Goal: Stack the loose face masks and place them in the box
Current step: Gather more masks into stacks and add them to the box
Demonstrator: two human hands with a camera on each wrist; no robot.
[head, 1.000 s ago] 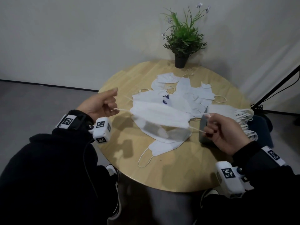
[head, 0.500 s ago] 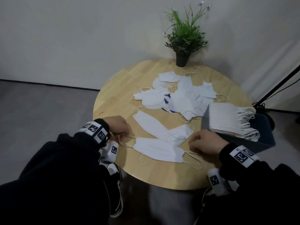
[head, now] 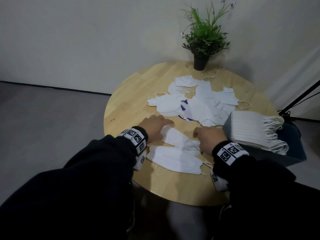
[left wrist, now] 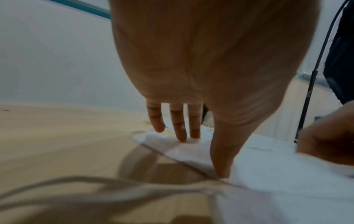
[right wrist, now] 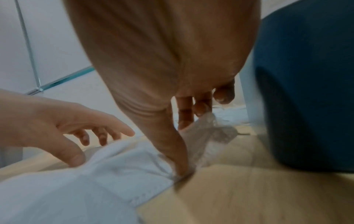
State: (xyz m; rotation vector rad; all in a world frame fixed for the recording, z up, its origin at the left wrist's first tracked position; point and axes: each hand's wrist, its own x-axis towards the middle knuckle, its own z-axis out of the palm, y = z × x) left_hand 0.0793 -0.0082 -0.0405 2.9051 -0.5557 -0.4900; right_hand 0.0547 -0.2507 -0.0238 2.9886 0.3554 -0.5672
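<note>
Two white face masks lie near the table's front edge. My left hand (head: 155,125) (left wrist: 199,151) rests with straight fingers and thumb on the left end of the farther mask (head: 174,135) (left wrist: 268,166). My right hand (head: 207,138) (right wrist: 184,150) pinches that mask's (right wrist: 124,166) right end, bunching the fabric between thumb and curled fingers. The nearer mask (head: 173,161) lies flat and untouched. A loose pile of masks (head: 200,103) is spread over the middle of the table. At the right edge stands the blue box (head: 290,153) (right wrist: 306,91), holding a neat stack of masks (head: 249,129).
The round wooden table (head: 131,94) carries a potted plant (head: 202,47) at its far edge by the wall. A black stand leg (head: 301,96) slants down at the right. Bare wood lies to the left of the masks.
A mask held stretched in the air by its ear loops was laid down at the table's front. Both hands then moved forward onto the mask lying just behind it.
</note>
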